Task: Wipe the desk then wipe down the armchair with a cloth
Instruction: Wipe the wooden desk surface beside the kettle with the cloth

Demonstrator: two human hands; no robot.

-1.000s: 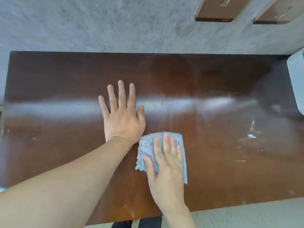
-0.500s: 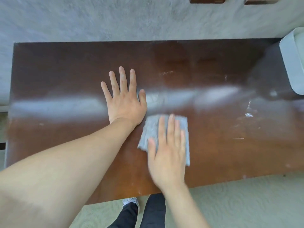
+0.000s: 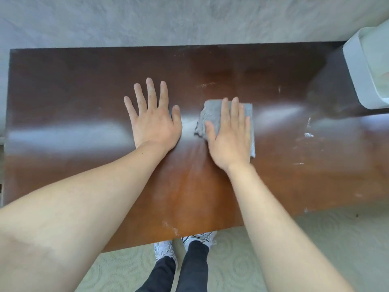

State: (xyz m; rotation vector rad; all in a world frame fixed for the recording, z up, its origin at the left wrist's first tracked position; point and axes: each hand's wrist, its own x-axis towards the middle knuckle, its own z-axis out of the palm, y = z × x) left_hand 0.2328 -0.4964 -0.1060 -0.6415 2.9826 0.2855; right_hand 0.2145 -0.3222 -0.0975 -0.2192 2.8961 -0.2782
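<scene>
A glossy dark brown desk [image 3: 63,98] fills the view. My left hand [image 3: 154,121] lies flat on it with fingers spread, holding nothing. Just to its right, my right hand [image 3: 230,135] presses palm-down on a folded grey cloth [image 3: 210,113], which shows past the fingertips and along both sides of the hand. White dust smears mark the desk to the right of the cloth and near the front edge. No armchair is in view.
A white boxy object [image 3: 370,68] stands at the desk's far right corner. A grey wall runs behind the desk. Pale patterned carpet [image 3: 315,239] lies below the front edge, with my legs and white shoes [image 3: 183,247] there.
My right hand has pushed the cloth away from me and to the right, from below my left wrist to level with my left palm. The left hand stays flat in place.
</scene>
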